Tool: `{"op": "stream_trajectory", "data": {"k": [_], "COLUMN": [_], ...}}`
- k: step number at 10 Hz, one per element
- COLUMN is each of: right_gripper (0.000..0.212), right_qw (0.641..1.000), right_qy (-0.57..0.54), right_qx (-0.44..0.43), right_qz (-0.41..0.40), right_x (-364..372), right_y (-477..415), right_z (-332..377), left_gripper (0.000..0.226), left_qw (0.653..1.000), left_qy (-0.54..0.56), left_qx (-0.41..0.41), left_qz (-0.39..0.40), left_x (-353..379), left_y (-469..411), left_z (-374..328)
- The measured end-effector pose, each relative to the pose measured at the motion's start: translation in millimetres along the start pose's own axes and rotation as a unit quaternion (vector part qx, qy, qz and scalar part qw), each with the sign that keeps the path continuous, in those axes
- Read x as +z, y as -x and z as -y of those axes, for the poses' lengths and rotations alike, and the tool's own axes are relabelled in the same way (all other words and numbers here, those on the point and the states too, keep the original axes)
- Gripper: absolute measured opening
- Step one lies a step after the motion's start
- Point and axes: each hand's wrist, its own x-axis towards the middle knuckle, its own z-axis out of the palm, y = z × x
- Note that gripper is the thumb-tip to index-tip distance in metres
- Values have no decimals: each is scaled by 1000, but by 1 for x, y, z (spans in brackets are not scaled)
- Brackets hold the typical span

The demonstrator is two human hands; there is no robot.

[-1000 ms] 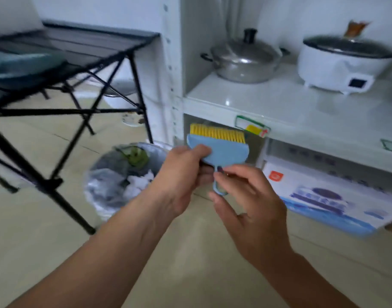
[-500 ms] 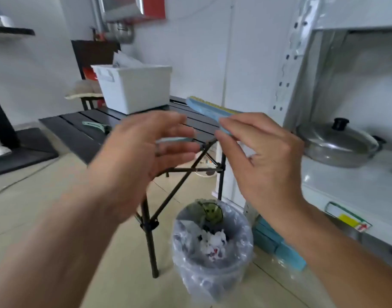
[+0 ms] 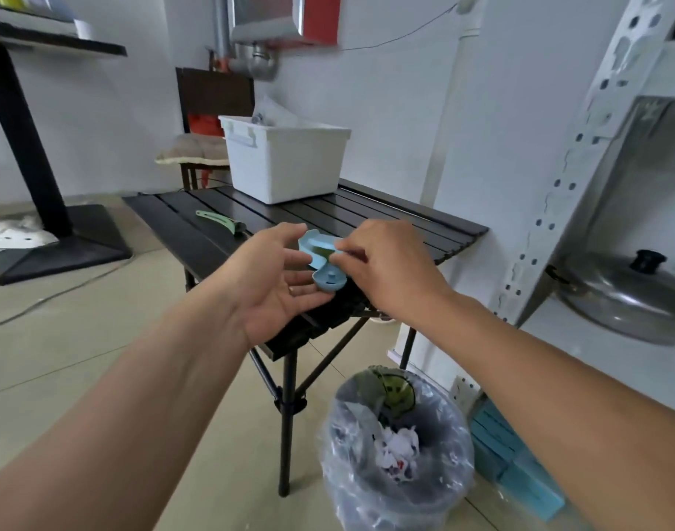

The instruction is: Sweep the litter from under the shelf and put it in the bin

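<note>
A: Item one, the blue brush?
B: Between both hands, above the near edge of the black slatted table. Right hand pinches it from above with thumb and forefinger closed on its upper part; the round handle end points down toward the left fingers.
A: Left hand?
B: Palm up, fingers spread wide beneath the handle end, fingertips touching or just short of it (cannot tell which).
A: Item two, the bin?
B: On the floor, below and toward the wrist side of the right hand; plastic-lined, crumpled white litter inside.
A: Others?
B: White tub on the table beyond the fingertips; green clip left of the left fingers; steel pot on the shelf, right of the right hand.
</note>
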Motion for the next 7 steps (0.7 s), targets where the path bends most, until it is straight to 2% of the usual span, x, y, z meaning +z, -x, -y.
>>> {"op": "stream_trajectory", "data": {"k": [1,4,5,6,7], "right_gripper": [25,18,25,29,29], "right_qw": [999,994,989,969,952], "right_qy": [-37,-85,-125,-187,-221], "right_qx": [10,23,79,150,206], "right_qz": [14,68,6,-52,-52], "right_x": [1,-7,-19,-37,-55], "right_y": [4,10,13,32,71], "right_z": [2,-1,-7,-24,-43], "left_gripper": [50,49,49,43,38], "left_qw": [999,999,998,999,987], "left_qy": [40,47,53,30,-33], "left_qx": [-13,-14,-8,24,122], "left_qz": [14,8,15,-3,-101], "left_x": [2,5,2,0,0], "left_y": [-5,-8,-6,-1,9], "left_z": [1,6,6,6,13]}}
